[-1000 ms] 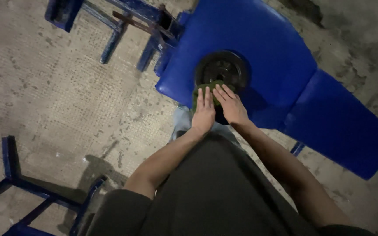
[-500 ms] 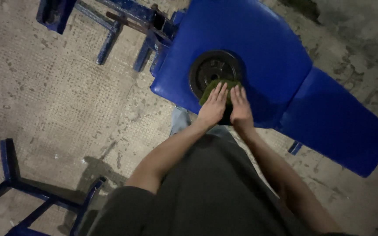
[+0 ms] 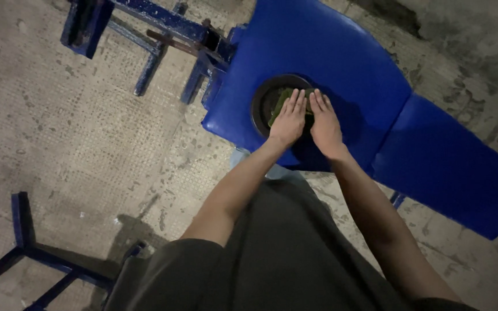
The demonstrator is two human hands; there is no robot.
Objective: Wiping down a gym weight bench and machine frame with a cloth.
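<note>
Fingers [image 3: 295, 103] of the left hand [image 3: 288, 122]: extended, held together, laid flat on a green cloth [image 3: 279, 105]; nothing gripped. Fingers of the right hand [image 3: 325, 124]: likewise straight and close together, pressed flat just beside the left hand, their tips at the cloth's right edge.

Item, near left: blue metal frame [image 3: 21, 253], angled bars on the concrete floor [image 3: 76, 138].

Item, far left: second blue metal frame [image 3: 145, 23], paint chipped, its struts meeting the padded surface.

Item, centre: black round plate [image 3: 262, 102], lying flat on the table [image 3: 341, 63], a blue padded bench top. Green cloth lies folded on the plate, partly covered by both hands; plate's left rim shows bare.

Item, centre near: both forearms reaching from the person's dark grey shirt [image 3: 283, 253] toward the plate, left arm on the left, right arm on the right, hands side by side and nearly touching.

Item, right: second blue padded section [image 3: 451, 167], set against the main pad and sloping toward the near right, over stained concrete.
</note>
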